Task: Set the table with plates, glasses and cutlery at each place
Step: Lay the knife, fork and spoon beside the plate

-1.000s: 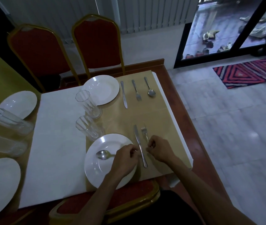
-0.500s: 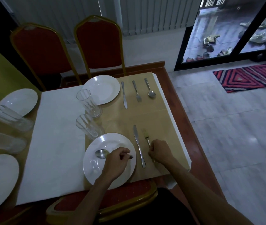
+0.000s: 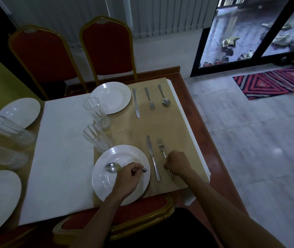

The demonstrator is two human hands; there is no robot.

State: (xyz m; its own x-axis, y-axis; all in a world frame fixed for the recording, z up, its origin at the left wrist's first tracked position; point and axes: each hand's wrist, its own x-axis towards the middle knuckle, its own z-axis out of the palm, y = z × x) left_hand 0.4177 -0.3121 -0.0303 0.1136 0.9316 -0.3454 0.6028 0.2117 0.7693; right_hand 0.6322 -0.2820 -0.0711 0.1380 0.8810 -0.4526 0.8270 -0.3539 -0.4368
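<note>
Head view: left grip curled round the shiny steel spoon over the near round white plate, right grip pinching the slim steel fork flat on the worktop, and I'd call both light, stiff, slick metal, best held mid-handle.

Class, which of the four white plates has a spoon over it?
The plate under the left hand, which holds the spoon; the other three are bare.
</note>
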